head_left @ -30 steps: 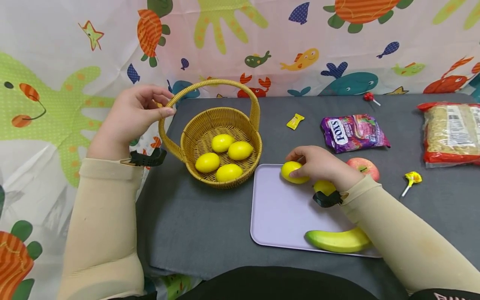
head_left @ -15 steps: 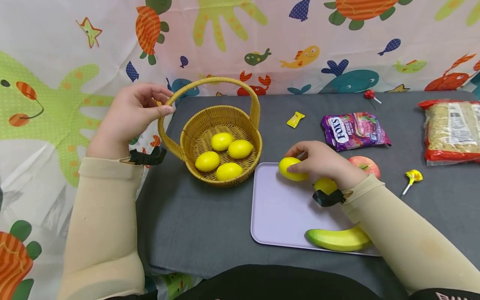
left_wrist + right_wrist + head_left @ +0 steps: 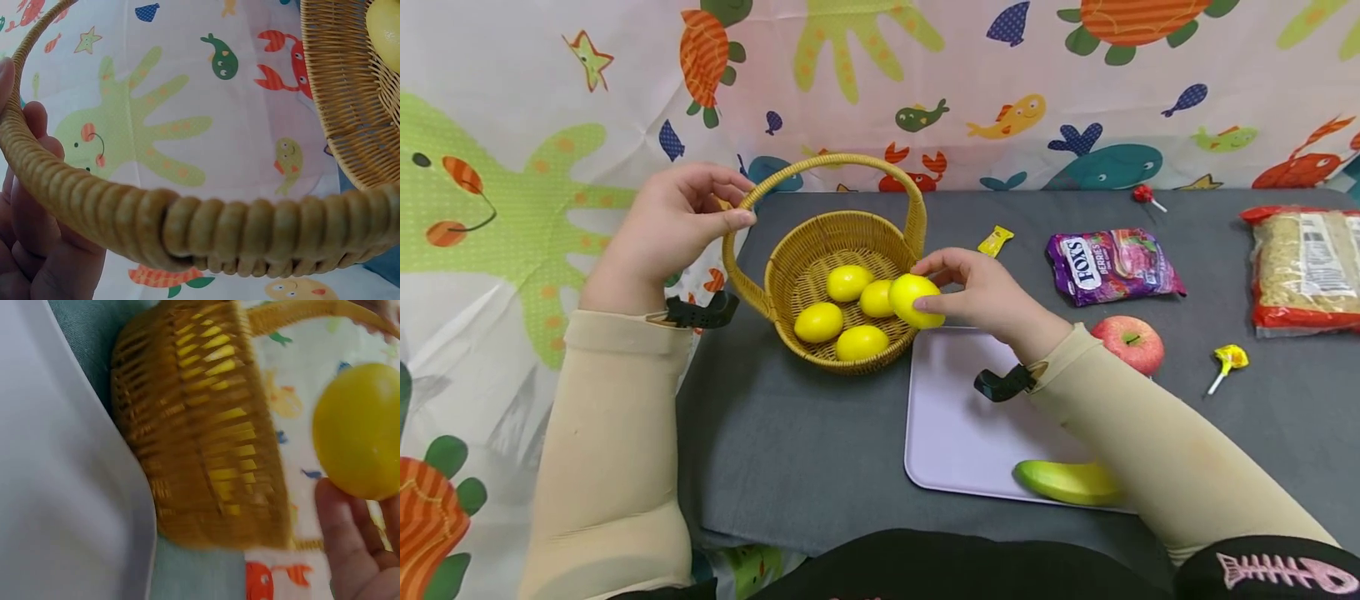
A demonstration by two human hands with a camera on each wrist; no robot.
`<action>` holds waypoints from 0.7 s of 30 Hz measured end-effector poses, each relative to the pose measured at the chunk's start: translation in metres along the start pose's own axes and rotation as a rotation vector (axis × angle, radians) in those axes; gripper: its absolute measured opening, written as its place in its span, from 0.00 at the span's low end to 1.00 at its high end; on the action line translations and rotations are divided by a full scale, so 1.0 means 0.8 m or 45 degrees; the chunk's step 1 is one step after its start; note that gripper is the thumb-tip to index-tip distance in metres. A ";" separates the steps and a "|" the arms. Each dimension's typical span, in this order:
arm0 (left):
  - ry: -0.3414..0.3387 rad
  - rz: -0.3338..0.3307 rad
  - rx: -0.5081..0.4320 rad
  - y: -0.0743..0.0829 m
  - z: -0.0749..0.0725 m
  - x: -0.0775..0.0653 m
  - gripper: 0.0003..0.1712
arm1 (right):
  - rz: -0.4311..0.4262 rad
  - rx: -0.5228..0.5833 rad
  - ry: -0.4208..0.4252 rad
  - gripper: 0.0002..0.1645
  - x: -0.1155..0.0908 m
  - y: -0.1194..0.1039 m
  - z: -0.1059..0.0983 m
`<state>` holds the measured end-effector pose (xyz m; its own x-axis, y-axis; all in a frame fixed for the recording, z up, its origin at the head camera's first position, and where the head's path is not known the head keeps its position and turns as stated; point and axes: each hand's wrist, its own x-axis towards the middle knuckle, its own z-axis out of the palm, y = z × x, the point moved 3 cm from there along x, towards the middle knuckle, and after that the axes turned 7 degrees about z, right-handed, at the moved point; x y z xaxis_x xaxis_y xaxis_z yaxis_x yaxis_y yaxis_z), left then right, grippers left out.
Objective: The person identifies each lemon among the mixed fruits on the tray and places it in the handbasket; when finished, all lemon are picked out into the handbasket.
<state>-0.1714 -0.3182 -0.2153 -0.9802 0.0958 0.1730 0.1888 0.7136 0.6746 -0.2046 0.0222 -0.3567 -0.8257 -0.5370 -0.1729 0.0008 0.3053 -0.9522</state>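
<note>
My left hand [image 3: 677, 221] pinches the left side of the basket's arched handle [image 3: 823, 160] between thumb and fingers; the left wrist view shows fingers around it. The round wicker basket [image 3: 820, 231] stands upright on the table with several yellow lemons [image 3: 848, 283] inside. In my right hand [image 3: 981, 296] a lemon [image 3: 914, 302] is pinched between thumb and fingertips. In the head view this lemon overlaps the basket's right rim and partly covers one lemon inside. The right wrist view shows the held lemon [image 3: 362, 431] beside the basket's wall [image 3: 206, 444].
A lilac tray [image 3: 955, 433] right of the basket bears a green-yellow banana [image 3: 1063, 482], partly under my right forearm. Beyond lie an apple [image 3: 1131, 343], a purple candy bag [image 3: 1112, 267], a yellow wrapped candy [image 3: 996, 241], two lollipops [image 3: 1230, 358] and a red-edged clear bag [image 3: 1307, 271].
My right hand has lifted the lemon off the tray and carried it left to the basket's rim. The other lemon on the tray is now hidden. My left hand keeps its hold on the handle.
</note>
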 end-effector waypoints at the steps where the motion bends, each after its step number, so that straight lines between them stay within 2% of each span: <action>1: 0.003 0.005 0.003 0.000 0.000 -0.001 0.17 | -0.017 -0.002 0.020 0.24 0.006 -0.002 0.007; 4: 0.010 0.023 0.007 -0.001 -0.001 -0.002 0.17 | -0.049 -0.028 0.041 0.23 0.022 -0.007 0.027; 6: 0.015 0.032 0.005 -0.002 -0.001 -0.002 0.17 | -0.059 -0.098 0.037 0.23 0.032 -0.008 0.040; 14: 0.007 0.062 -0.001 -0.001 0.005 0.001 0.18 | -0.232 -0.618 0.045 0.23 0.048 -0.008 0.068; 21: 0.022 0.058 -0.007 -0.005 0.000 -0.001 0.18 | -0.273 -0.822 0.021 0.22 0.056 -0.011 0.080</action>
<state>-0.1717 -0.3211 -0.2186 -0.9695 0.1159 0.2161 0.2335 0.7049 0.6698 -0.2055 -0.0547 -0.3719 -0.7784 -0.6276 0.0115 -0.4964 0.6043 -0.6232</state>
